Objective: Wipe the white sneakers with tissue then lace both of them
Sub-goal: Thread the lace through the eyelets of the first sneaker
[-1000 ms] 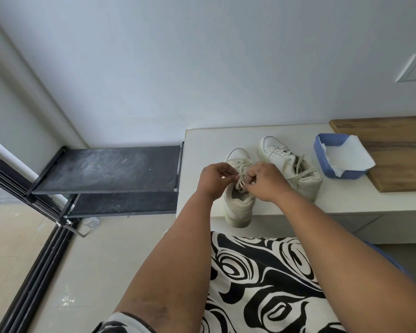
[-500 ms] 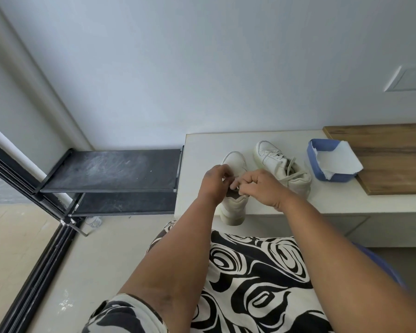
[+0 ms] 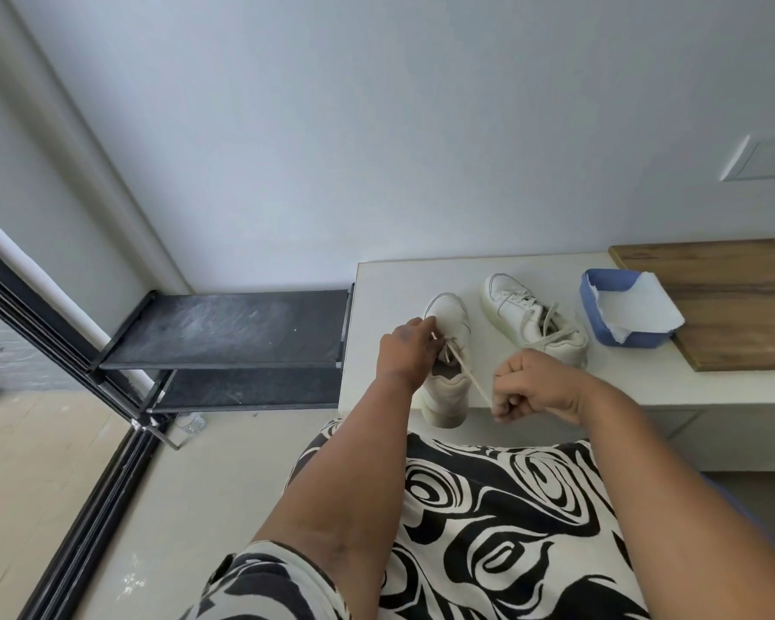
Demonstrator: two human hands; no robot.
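Sneakers are both on the white table (image 3: 376,279); the near sneaker (image 3: 446,351) sits at the edge. Since a second ago the hands have split apart: right hand (image 3: 533,387) pulled back pinching the lace (image 3: 468,373) taut, left hand (image 3: 406,351) gripping the other end at the eyelets. Far sneaker (image 3: 529,319) hasn't moved. No readable branding.

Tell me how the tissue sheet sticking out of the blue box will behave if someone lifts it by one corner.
The tissue sheet will probably be floppy: it already drapes over the rim of the blue box with a bent edge. It looks thin, so likely very light and easy to tear. It rests loose, so it should probably lift free without dragging the box.
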